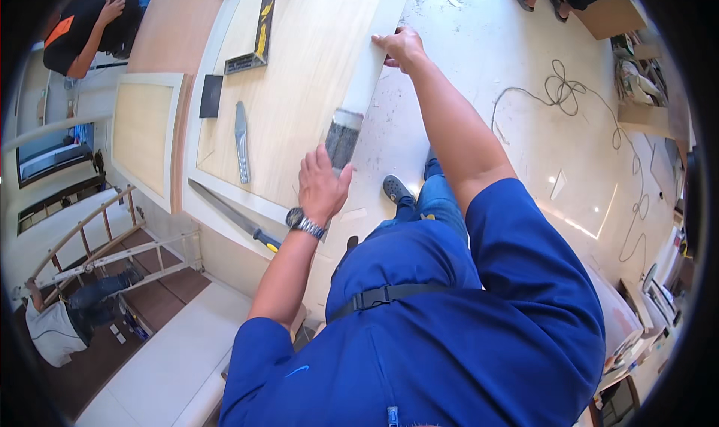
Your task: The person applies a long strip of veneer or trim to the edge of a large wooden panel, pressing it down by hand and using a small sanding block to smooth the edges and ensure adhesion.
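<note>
Edge work, by the look of it, probably a smoothing pass along the right side of the pale wood panel (307, 75), which lies flat and runs away from the person, just left of the legs. Nearest, a handsaw (234, 212) lies along the near edge, black-and-yellow handle toward the person. And here's the left hand (322, 187), a metal wristwatch (303, 221) behind it, forearm angled forward, palm down at the near right corner. That grip is spread: fingers pointing far, thumb off to the right, by the near end of a grey rectangular block (344, 139); touching or just beside, I can't tell. A silver-handled knife (241, 142) lies to the left, a dark rectangular pad (211, 96) beyond it. Out at full reach, the right hand (404, 49) is at the panel's right edge, arm nearly straight, index finger pointing left, thumb below; something dark shows there, but whether that grip is clamped on it, I can't say. The next move likely calls for the left grip to settle on the block while the right steadies the edge. Farther left, a black try square (262, 30) lies well apart from both hands.
</note>
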{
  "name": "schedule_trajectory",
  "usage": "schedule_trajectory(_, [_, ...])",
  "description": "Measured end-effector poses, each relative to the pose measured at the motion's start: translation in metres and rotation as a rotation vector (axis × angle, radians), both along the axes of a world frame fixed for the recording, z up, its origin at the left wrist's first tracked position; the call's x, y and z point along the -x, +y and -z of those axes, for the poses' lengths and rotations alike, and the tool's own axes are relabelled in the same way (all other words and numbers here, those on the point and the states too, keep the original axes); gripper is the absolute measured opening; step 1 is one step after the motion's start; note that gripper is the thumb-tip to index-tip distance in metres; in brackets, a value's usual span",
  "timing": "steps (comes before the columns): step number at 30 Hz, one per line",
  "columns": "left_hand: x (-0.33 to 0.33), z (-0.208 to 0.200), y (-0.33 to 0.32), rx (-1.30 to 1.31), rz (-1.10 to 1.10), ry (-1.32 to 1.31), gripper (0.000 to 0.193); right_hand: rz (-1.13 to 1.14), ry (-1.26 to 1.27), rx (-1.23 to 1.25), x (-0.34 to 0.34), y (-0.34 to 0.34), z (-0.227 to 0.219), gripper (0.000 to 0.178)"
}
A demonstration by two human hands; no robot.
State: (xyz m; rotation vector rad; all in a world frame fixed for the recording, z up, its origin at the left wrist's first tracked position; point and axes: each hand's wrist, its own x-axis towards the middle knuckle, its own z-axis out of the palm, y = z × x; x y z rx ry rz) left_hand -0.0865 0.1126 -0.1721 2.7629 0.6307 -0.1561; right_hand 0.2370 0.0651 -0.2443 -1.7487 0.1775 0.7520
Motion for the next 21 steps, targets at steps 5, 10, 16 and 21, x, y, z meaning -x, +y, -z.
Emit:
schedule_trajectory(5, [-0.090, 0.006, 0.007, -0.042, -0.005, 0.002, 0.066, -0.056, 0.053, 0.066, -0.008, -0.004, -0.003, 0.056])
schedule_trajectory(10, [-0.145, 0.010, 0.016, -0.106, -0.019, 0.001, 0.067, -0.032, 0.070, 0.009, -0.004, -0.003, -0.003, 0.055])
schedule_trajectory(16, [-0.094, 0.011, 0.018, -0.039, 0.077, -0.065, 0.073, 0.019, 0.089, -0.040, -0.006, -0.004, 0.000, 0.049])
schedule_trajectory(21, [0.010, 0.006, 0.019, -0.063, 0.147, -0.065, 0.073, -0.080, 0.020, 0.019, -0.008, -0.006, 0.006, 0.049])
